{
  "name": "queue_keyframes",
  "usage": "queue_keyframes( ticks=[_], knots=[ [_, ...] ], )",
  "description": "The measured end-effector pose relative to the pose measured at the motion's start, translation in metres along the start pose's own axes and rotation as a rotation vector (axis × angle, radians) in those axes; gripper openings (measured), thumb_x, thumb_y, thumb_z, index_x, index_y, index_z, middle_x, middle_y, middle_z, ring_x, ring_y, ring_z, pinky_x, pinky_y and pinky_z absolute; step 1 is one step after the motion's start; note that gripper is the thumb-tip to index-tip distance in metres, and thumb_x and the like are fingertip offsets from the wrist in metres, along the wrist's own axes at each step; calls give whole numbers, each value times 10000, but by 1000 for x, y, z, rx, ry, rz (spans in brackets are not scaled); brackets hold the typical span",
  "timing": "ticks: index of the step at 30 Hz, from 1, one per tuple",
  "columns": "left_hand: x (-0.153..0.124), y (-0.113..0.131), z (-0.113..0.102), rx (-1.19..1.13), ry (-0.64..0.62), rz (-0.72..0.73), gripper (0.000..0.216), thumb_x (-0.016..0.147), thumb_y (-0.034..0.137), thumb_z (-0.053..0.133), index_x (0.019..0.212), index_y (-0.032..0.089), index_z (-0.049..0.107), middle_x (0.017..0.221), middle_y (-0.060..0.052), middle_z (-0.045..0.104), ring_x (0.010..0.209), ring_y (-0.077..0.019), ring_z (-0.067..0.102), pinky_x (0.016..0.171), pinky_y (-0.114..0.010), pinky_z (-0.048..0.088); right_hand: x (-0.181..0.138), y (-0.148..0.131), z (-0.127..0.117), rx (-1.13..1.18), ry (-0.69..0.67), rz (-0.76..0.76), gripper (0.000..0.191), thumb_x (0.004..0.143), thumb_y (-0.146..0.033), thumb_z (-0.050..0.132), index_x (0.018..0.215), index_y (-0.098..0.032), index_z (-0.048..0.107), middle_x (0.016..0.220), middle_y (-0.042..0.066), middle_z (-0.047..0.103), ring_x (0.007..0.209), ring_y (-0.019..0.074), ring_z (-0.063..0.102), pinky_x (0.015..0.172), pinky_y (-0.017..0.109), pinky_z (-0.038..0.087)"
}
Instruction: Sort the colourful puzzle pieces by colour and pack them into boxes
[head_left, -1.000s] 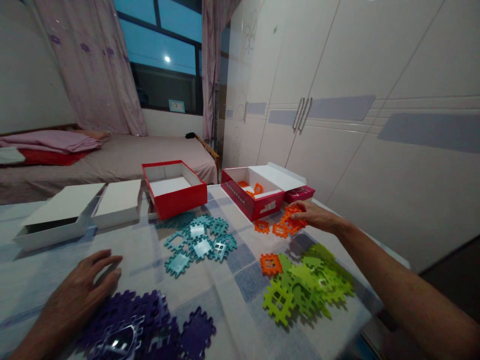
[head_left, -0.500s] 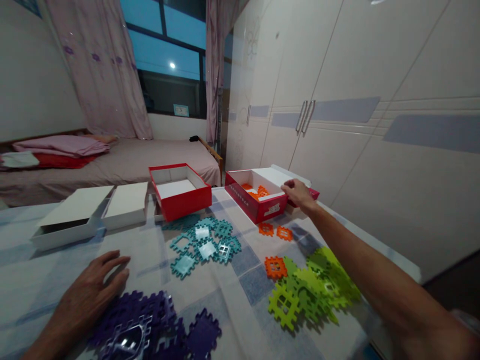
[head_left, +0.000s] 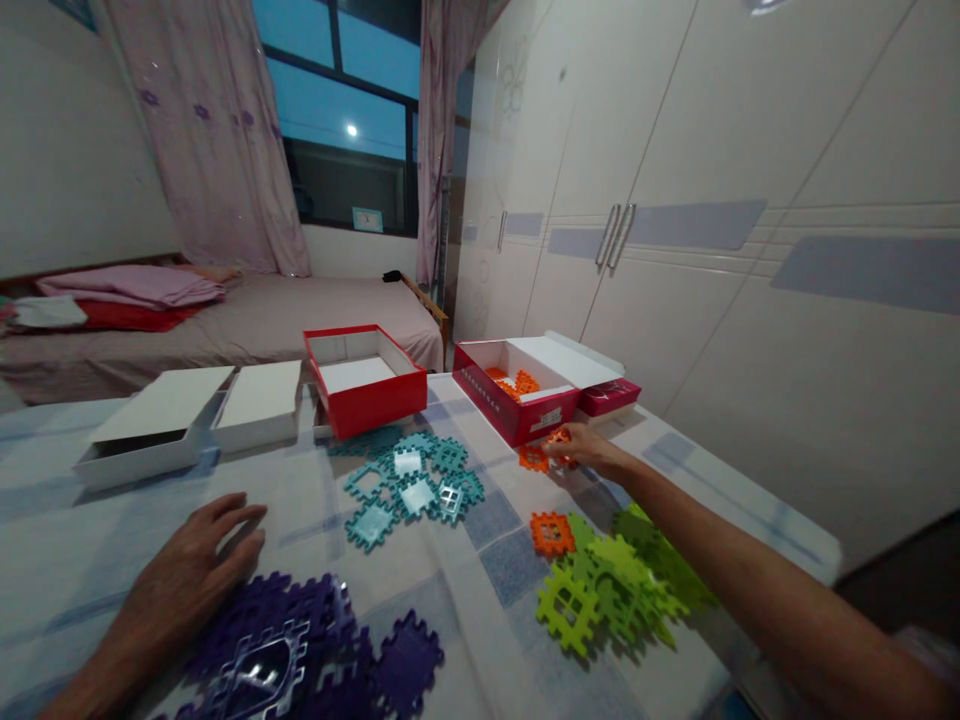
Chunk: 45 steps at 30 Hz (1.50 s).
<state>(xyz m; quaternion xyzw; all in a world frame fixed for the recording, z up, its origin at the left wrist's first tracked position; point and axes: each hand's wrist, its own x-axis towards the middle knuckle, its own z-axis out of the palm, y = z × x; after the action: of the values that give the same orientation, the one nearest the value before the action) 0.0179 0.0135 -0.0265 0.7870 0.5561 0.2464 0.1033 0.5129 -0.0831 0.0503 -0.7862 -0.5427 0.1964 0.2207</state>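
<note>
My right hand (head_left: 589, 447) pinches an orange toothed building tile (head_left: 559, 437) in front of the dark red box (head_left: 506, 397). Just left of its fingertips, another orange tile (head_left: 532, 459) lies on the cloth. More orange tiles (head_left: 517, 383) show inside that box. My left hand (head_left: 196, 552) rests on the cloth with its fingers apart, holding nothing. Beside it is a heap of purple tiles (head_left: 274, 630). A single orange tile with a window pattern (head_left: 551, 534) touches the pile of lime green tiles (head_left: 611, 580), which my right forearm partly covers.
Teal tiles (head_left: 416, 480) lie scattered mid-table. Behind them stands an open red box lid (head_left: 379, 400). Two white boxes (head_left: 259, 400) (head_left: 142, 455) sit at the back left. The dark red box's white flap (head_left: 577, 362) leans outward over a smaller red box (head_left: 611, 398).
My right hand has come down from the box's flap to the table in front of the box and taken hold of an orange tile. My left hand stays in place.
</note>
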Motion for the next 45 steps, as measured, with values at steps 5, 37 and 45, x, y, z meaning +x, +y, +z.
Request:
queue_keyframes(
  ticks=[5, 37, 45],
  knots=[
    [0, 2, -1, 0, 4, -4, 610, 743, 560, 353, 1067, 136, 649, 1292, -147, 497, 1209, -292, 472, 1056, -455, 351, 17, -5, 18, 7, 27, 16, 222, 602, -253, 705, 794, -154, 657, 678, 30, 654, 633, 163, 595, 510, 222, 405],
    [-3, 12, -8, 22, -4, 27, 574, 766, 515, 364, 1065, 112, 641, 1269, -162, 502, 1198, -301, 475, 1043, -463, 363, -88, -43, 7, -456, -363, -276, 484, 602, -450, 727, 986, -174, 619, 1018, 89, 576, 954, 251, 505, 794, 344, 393],
    [0, 2, -1, 2, 30, 8, 563, 738, 536, 386, 1046, 153, 661, 1268, -146, 529, 1170, -299, 520, 1027, -459, 392, -49, -41, -14, 194, -129, -347, 191, 782, -353, 549, 793, -163, 552, 739, 13, 592, 662, 126, 533, 610, 251, 410]
  ],
)
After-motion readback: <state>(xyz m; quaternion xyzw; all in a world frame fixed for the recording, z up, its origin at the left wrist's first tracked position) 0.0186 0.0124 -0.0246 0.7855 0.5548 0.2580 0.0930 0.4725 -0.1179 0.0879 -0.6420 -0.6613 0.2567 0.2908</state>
